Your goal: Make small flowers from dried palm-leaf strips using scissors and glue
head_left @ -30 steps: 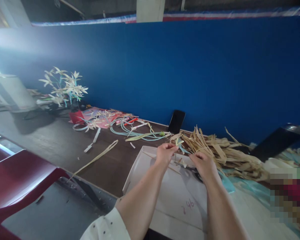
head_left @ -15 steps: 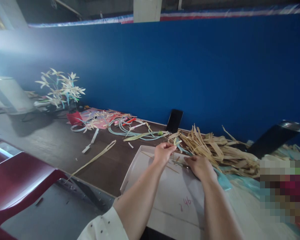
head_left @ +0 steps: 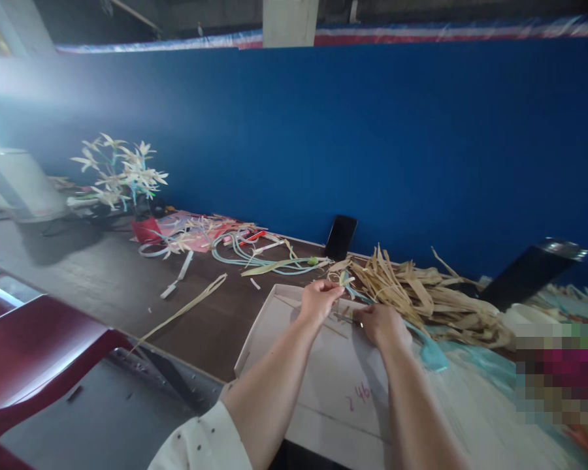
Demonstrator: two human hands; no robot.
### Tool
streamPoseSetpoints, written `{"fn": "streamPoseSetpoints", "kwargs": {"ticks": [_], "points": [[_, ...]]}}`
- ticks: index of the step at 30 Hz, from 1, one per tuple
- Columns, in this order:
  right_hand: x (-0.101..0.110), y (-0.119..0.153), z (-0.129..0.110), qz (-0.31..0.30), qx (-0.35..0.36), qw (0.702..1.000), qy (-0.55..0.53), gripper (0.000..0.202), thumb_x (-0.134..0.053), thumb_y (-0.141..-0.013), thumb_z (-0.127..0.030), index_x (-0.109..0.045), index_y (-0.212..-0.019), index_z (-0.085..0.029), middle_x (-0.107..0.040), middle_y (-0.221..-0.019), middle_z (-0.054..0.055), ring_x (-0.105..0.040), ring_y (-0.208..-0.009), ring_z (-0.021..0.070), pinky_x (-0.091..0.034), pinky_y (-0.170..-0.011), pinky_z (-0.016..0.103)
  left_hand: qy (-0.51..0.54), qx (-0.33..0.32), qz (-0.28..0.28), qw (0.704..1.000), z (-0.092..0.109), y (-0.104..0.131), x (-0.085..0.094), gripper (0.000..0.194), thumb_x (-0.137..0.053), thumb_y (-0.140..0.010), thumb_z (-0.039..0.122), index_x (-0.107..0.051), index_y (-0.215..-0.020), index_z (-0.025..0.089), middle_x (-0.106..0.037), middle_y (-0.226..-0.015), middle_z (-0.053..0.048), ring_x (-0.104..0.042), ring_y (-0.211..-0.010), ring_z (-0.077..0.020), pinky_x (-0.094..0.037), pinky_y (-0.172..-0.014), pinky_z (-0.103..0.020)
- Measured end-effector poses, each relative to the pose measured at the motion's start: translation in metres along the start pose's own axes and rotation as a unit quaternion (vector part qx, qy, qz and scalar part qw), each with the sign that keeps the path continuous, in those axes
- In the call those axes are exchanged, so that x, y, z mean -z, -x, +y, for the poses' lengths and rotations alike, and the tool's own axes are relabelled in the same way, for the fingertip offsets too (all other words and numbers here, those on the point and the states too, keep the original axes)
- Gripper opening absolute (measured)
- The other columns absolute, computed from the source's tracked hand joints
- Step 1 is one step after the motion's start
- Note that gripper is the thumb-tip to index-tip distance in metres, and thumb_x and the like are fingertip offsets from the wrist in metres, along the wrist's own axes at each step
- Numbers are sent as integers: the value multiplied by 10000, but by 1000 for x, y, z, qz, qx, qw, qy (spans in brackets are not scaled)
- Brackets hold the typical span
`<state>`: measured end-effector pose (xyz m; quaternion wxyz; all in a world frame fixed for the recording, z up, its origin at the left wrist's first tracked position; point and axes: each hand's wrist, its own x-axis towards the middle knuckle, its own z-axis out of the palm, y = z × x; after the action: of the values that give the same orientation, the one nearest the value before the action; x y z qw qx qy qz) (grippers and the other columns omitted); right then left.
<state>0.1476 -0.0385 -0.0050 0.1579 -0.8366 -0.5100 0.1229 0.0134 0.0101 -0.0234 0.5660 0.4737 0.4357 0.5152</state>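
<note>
Over the white cardboard box lid (head_left: 323,385), my left hand (head_left: 318,303) pinches a small pale husk piece (head_left: 345,281) between thumb and fingertips. My right hand (head_left: 385,324) is closed just to its right, low over the lid. A thin dark tool (head_left: 343,317) with a glint of metal pokes out leftward from its fingers; its kind is too small to make out. Short pale scraps and a thin stick (head_left: 334,329) lie on the lid near both hands.
Dried husks (head_left: 421,290) are heaped at the right, by a black bottle (head_left: 529,274). A phone (head_left: 341,236) leans on the blue wall. Pale-blue cords (head_left: 225,256), a husk strip (head_left: 191,305) and a husk-flower plant (head_left: 127,173) stand leftward. A red chair (head_left: 44,352) is at lower left.
My right hand has shifted a little left, closer to my left hand, with the thin tool in it. My left hand stays nearly in place, still pinching the husk piece.
</note>
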Motion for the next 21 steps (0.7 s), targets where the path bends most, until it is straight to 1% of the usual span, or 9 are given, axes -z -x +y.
{"fn": "streamPoseSetpoints", "kwargs": {"ticks": [7, 12, 17, 21], "points": [[2, 1, -1, -3, 11, 1000, 8, 256, -531, -671, -437, -714, -764, -284, -670, -777, 85, -615, -758, 268, -391, -579, 326, 14, 11, 4, 1000, 2, 1, -1, 194, -705, -585, 292, -644, -687, 138, -553, -542, 12, -442, -475, -64, -353, -498, -198], [1, 1, 3, -4, 19, 999, 25, 297, -530, -684, -498, -722, -771, -288, -675, -787, 94, -621, -761, 276, -394, -570, 325, 17, 7, 4, 1000, 4, 2, -1, 182, -704, -583, 287, -644, -678, 143, -549, -535, 13, -435, -470, -66, -335, -479, -196], [1, 3, 2, 7, 37, 999, 38, 344, -466, -740, -484, -719, -824, -267, -677, -852, 123, -621, -805, 287, -396, -601, 338, 19, 8, 1, 1000, 3, 0, -1, 182, -703, -584, 292, -641, -669, 144, -546, -529, 15, -440, -471, -67, -343, -480, -193], [-1, 3, -1, -10, 38, 998, 39, 315, -485, -719, -508, -711, -791, -300, -675, -802, 86, -617, -778, 268, -391, -603, 332, 3, 5, -1, 1000, 4, 1, -1, 179, -700, -590, 289, -646, -679, 142, -551, -536, 12, -442, -471, -68, -347, -485, -197]]}}
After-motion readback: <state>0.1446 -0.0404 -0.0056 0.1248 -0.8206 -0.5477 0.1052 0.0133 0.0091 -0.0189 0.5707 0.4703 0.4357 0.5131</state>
